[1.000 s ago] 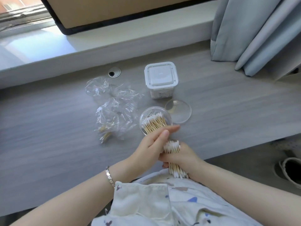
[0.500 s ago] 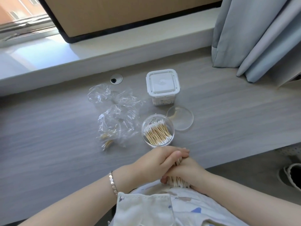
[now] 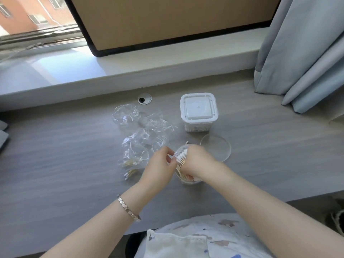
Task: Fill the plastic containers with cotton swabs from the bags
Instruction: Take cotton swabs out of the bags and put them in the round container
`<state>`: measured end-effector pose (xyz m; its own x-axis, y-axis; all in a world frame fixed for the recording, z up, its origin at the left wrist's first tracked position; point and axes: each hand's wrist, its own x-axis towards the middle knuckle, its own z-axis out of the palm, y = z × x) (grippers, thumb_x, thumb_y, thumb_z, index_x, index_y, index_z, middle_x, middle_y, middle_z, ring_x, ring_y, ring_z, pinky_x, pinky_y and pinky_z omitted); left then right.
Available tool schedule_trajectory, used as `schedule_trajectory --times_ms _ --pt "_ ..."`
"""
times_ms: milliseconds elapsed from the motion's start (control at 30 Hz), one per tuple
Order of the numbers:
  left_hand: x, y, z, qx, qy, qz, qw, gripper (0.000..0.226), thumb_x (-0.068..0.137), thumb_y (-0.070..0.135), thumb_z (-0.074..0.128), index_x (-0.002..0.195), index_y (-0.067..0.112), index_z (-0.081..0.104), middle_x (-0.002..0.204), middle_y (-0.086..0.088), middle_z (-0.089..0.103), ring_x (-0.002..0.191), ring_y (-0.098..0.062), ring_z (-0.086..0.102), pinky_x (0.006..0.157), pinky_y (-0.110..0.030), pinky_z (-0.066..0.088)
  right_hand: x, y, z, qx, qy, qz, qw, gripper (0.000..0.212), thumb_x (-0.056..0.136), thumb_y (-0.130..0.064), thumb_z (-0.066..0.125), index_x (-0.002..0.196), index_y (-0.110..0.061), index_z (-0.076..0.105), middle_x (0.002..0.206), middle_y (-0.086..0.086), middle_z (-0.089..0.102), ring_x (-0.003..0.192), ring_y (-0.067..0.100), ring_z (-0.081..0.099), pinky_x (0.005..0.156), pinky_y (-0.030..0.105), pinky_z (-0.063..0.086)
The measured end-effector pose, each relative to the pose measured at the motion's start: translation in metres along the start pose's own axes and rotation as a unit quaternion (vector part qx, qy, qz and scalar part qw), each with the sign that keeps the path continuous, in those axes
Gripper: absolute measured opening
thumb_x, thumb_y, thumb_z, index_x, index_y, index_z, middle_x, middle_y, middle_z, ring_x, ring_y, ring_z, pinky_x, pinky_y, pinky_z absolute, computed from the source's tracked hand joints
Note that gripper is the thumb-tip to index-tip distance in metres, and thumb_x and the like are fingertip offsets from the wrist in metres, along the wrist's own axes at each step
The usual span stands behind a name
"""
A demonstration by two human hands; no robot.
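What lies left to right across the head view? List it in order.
Crumpled plastic bags → left hand → cotton swabs gripped by the right hand → clear round lid → curtain.

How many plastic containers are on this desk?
2. A square container with a white lid stands at the back, closed. A round clear container sits nearer, beneath the right hand, which grips cotton swabs.

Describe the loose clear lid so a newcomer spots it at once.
Find the wooden desk below the window sill, then the square white-lidded container standing on it. Just in front of that container, right of the right hand, lies the clear lid. Unlike its neighbours it is a flat, round, see-through disc holding nothing.
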<state>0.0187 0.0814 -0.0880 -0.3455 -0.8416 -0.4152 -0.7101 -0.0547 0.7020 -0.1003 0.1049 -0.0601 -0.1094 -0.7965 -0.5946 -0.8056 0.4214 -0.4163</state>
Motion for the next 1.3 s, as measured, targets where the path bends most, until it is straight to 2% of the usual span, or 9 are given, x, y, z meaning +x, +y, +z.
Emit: schedule_trajectory --times_ms 67,133,367,467,567,767,933,1067,1300 --pt "-0.002 0.001 -0.001 -0.032 -0.006 0.001 0.999 0.005 0.090 0.018 0.048 0.094 0.017 0.051 0.082 0.002 0.049 0.068 -0.022 0.058 0.068 -0.044 0.056 0.018 0.000 0.009 -0.038 0.021 0.033 0.999 0.007 0.084 -0.015 0.054 0.085 -0.011 0.060 0.104 0.007 0.065 0.103 0.025 0.061 0.069 0.024 0.043" --pt "-0.004 0.004 -0.003 -0.080 -0.016 -0.011 0.997 0.002 0.090 0.016 0.049 0.090 0.016 0.051 0.078 0.000 0.048 0.060 -0.019 0.056 0.061 -0.038 0.058 0.030 0.002 0.020 -0.058 0.036 0.042 0.997 0.024 0.083 -0.018 0.052 0.103 -0.011 0.063 0.109 0.007 0.065 0.107 0.025 0.061 0.070 0.025 0.039" --pt "-0.003 0.007 -0.003 -0.129 -0.033 -0.030 0.991 0.009 0.091 0.016 0.051 0.083 0.017 0.051 0.071 -0.002 0.049 0.055 -0.017 0.057 0.050 -0.021 0.053 0.013 0.007 0.023 0.017 0.080 0.031 0.996 0.040 0.078 -0.038 0.061 0.108 -0.011 0.058 0.101 0.004 0.066 0.104 0.024 0.060 0.070 0.027 0.042" --pt "-0.002 0.006 -0.007 -0.110 -0.041 -0.018 0.993 0.005 0.091 0.016 0.050 0.086 0.017 0.050 0.069 0.000 0.050 0.052 -0.015 0.057 0.059 -0.029 0.056 -0.017 0.007 0.000 -0.020 0.084 -0.012 0.996 0.014 0.084 -0.028 0.059 0.092 -0.016 0.056 0.107 0.007 0.064 0.104 0.025 0.059 0.077 0.028 0.045" --pt "-0.001 0.006 -0.008 -0.085 -0.045 -0.015 0.995 0.003 0.090 0.017 0.051 0.092 0.014 0.051 0.067 0.001 0.051 0.056 -0.018 0.059 0.069 -0.039 0.056 -0.023 0.009 -0.008 -0.049 0.094 -0.002 0.994 0.021 0.086 -0.028 0.056 0.102 -0.014 0.060 0.110 0.007 0.062 0.106 0.026 0.058 0.083 0.030 0.046" --pt "-0.001 0.002 -0.018 0.011 -0.078 0.013 0.997 0.008 0.088 0.020 0.051 0.094 0.020 0.054 0.071 0.002 0.057 0.057 -0.013 0.061 0.054 -0.023 0.045 -0.024 -0.010 -0.009 -0.108 -0.039 -0.065 0.991 0.024 0.091 -0.020 0.048 0.109 -0.010 0.062 0.110 0.006 0.063 0.107 0.024 0.059 0.082 0.027 0.045" --pt "-0.003 -0.005 -0.026 0.080 -0.105 0.049 0.990 0.014 0.087 0.023 0.055 0.098 0.020 0.063 0.068 0.010 0.054 0.069 -0.017 0.061 0.069 -0.030 0.050 0.008 0.009 -0.041 -0.012 0.124 -0.048 0.991 0.015 0.087 -0.018 0.055 0.094 -0.020 0.068 0.086 -0.004 0.062 0.084 0.015 0.057 0.071 0.023 0.041" --pt "-0.001 -0.008 -0.026 0.072 -0.114 0.045 0.990 0.014 0.085 0.022 0.057 0.097 0.022 0.063 0.068 0.010 0.053 0.066 -0.015 0.057 0.074 -0.035 0.051 0.061 0.028 -0.020 -0.183 0.090 -0.134 0.970 0.032 0.089 -0.006 0.045 0.116 -0.014 0.060 0.121 0.007 0.058 0.113 0.028 0.052 0.090 0.037 0.044" --pt "0.001 -0.011 -0.031 0.061 -0.117 0.041 0.990 0.012 0.084 0.023 0.056 0.094 0.024 0.063 0.072 0.008 0.055 0.065 -0.016 0.056 0.073 -0.037 0.051 0.085 0.025 0.012 -0.293 0.014 -0.216 0.931 0.021 0.091 -0.012 0.045 0.110 -0.011 0.054 0.116 0.008 0.056 0.112 0.026 0.047 0.085 0.036 0.039"
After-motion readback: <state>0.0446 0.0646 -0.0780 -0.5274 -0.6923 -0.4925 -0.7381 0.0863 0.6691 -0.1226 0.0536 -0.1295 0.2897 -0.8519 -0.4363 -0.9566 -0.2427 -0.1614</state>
